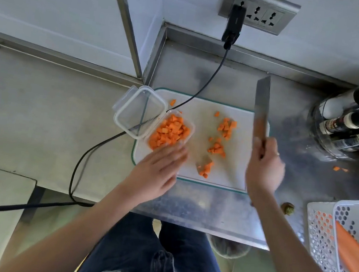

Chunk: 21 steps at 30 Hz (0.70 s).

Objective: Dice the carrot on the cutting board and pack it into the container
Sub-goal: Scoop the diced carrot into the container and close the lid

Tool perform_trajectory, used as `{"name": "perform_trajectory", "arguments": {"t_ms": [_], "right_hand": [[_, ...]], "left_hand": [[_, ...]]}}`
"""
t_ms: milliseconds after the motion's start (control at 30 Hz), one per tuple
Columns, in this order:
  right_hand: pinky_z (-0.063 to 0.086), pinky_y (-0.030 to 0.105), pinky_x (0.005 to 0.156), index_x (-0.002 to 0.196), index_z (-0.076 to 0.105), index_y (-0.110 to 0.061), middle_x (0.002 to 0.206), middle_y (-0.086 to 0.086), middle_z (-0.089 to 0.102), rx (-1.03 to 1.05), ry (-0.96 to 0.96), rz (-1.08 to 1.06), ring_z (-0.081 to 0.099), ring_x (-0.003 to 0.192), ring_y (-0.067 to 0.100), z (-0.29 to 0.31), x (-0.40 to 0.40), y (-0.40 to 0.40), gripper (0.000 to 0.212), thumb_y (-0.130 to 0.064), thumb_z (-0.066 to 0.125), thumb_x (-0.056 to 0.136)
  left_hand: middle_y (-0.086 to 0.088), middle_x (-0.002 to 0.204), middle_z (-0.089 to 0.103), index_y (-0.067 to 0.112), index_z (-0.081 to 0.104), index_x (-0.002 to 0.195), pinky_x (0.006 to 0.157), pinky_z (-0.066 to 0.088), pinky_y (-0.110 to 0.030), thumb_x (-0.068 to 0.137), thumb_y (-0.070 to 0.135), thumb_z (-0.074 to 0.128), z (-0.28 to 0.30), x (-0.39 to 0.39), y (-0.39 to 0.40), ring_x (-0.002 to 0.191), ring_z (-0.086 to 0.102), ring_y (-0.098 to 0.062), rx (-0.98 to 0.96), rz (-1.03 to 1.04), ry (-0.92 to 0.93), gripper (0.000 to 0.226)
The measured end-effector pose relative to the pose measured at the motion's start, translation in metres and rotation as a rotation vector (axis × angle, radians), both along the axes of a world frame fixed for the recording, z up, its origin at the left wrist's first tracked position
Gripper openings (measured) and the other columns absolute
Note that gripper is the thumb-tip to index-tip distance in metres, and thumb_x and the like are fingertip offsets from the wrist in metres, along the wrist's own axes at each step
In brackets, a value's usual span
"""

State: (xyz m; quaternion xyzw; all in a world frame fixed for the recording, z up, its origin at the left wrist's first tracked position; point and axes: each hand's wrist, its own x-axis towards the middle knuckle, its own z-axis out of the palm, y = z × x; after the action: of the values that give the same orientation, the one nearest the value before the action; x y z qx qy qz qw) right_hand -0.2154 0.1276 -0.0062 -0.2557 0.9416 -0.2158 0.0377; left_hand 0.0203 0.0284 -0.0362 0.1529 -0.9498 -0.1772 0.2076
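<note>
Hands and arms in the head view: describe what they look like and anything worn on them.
Both forearms are bare, with no sleeves or gloves in view. The left hand wears nothing that shows. The right hand has a thin ring on one finger. No watch or wristband shows on either wrist.

Left hand [159, 167] flat, fingers straight, reaching toward 1 o'clock (motion-blurred). Right hand [264, 165] raised, curled in a grip, forearm entering from 5 o'clock.

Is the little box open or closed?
Open. The box shows carrot cubes inside, and its clear lid lies flipped beside it.
</note>
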Motion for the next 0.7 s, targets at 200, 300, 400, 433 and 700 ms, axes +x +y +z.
{"name": "perform_trajectory", "arguments": {"t_ms": [200,300,400,433,700], "right_hand": [[0.036,0.035,0.057,0.107,0.053,-0.008,0.082,0.023,0.061,0.420,0.239,0.389,0.061,0.068,0.041,-0.015,-0.070,-0.001,0.024,-0.026,0.038,0.101],[0.039,0.035,0.050,0.104,0.055,-0.007,0.075,0.019,0.058,0.468,0.321,0.525,0.060,0.056,0.039,-0.020,-0.070,-0.011,0.010,-0.010,0.051,0.095],[0.032,0.025,0.039,0.086,0.058,-0.007,0.058,0.012,0.049,0.518,0.399,0.594,0.049,0.034,0.029,-0.021,-0.062,-0.009,0.026,0.004,0.075,0.069],[0.029,0.022,0.038,0.083,0.059,-0.008,0.055,0.010,0.047,0.532,0.419,0.613,0.046,0.032,0.026,-0.020,-0.059,-0.007,0.032,0.004,0.079,0.061],[0.025,0.018,0.036,0.080,0.061,-0.015,0.054,0.006,0.048,0.453,0.424,0.792,0.043,0.030,0.024,-0.024,-0.039,0.032,0.039,0.000,0.082,0.052]], "left_hand": [[-0.001,0.094,0.065,0.010,0.069,0.104,0.060,0.054,-0.029,0.082,0.017,0.063,-0.027,-0.026,0.059,0.079,0.061,-0.016,0.101,-0.092,-0.133,0.024],[0.001,0.089,0.064,0.014,0.068,0.091,0.053,0.053,-0.031,0.085,0.028,0.053,-0.032,-0.047,0.058,0.074,0.061,-0.018,0.278,0.126,-0.146,0.022],[0.000,0.079,0.061,0.014,0.063,0.078,0.050,0.050,-0.033,0.081,0.019,0.059,-0.031,-0.061,0.054,0.067,0.057,-0.020,0.350,0.289,-0.121,0.007],[0.000,0.077,0.061,0.013,0.062,0.078,0.050,0.050,-0.033,0.079,0.013,0.064,-0.030,-0.065,0.053,0.065,0.057,-0.020,0.366,0.317,-0.109,0.002],[-0.002,0.095,0.068,0.010,0.069,0.098,0.066,0.055,-0.030,0.082,0.004,0.061,-0.024,-0.072,0.042,0.078,0.064,-0.017,0.422,0.277,0.008,0.019]]}}
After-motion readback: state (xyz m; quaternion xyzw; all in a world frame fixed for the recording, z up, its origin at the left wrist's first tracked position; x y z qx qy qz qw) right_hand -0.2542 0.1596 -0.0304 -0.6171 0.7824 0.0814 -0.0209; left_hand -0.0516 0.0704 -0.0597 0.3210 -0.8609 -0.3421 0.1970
